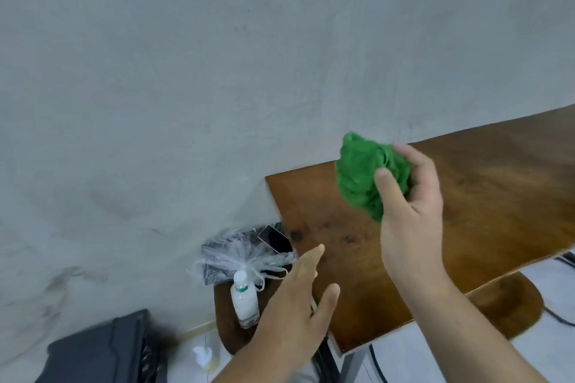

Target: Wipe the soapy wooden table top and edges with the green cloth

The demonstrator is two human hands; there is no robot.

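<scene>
Wall [186, 71]: grey, fills the upper and left parts of the frame.
Dark case [102, 351]: lower left corner, blurred, on the floor.
Stool [224, 320]: brown seat at lower centre-left, below the table's left end.
Bag [236, 258]: clear plastic, crumpled and knotted, on the stool's far side against the wall.
Phone [277, 241]: dark screen, tilted, resting on the bag just beside the table's left edge.
Bottle [244, 301]: small, clear, white cap, green band at the neck, lying on the stool in front of the bag.
Left hand [295, 305]: lower centre, palm turned inward, fingers straight and together, thumb apart; it holds nothing and overlaps the table's near left corner in the picture; whether it touches the wood cannot be told.
Table [497, 211]: brown wooden top running from centre to the right edge of the frame, a few dark spots near its left end; suds cannot be made out.
Cloth [361, 177]: green, bunched into a ball, at centre right, held above the table's far left part.
Right hand [410, 205]: centre right, fingers curled around the cloth's right side, thumb pressed on its front.
Second stool [510, 301]: brown seat under the table's near edge, lower right.
Cables [560, 317]: dark, on the pale floor at the right edge.
</scene>
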